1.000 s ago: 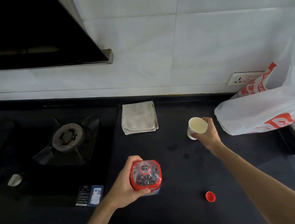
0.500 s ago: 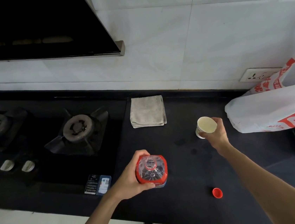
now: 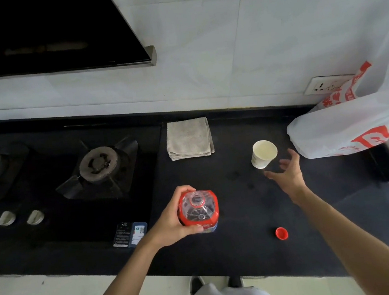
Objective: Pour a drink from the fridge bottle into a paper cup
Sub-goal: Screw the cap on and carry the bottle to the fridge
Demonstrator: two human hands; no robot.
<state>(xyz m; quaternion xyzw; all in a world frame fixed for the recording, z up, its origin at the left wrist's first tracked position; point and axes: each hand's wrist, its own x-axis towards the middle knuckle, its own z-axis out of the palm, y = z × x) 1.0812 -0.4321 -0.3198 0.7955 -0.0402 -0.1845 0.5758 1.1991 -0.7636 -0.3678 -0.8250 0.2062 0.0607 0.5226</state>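
Here the left hand (image 3: 172,220) wraps its fingers round the clear, red-labelled plastic bottle (image 3: 199,207), uncapped and upright over the black countertop (image 3: 240,217). The right hand (image 3: 286,175) is spread open, holding nothing, just beside the white paper cup (image 3: 263,154) standing there. A small red bottle cap (image 3: 281,233) lies nearer the front edge.

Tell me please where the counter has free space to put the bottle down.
Bare counter lies between the folded cloth and the paper cup, also along the front edge between the bottle in the left hand and the red cap. It is crowded at the back right: cup, right hand and plastic bag stand close together.
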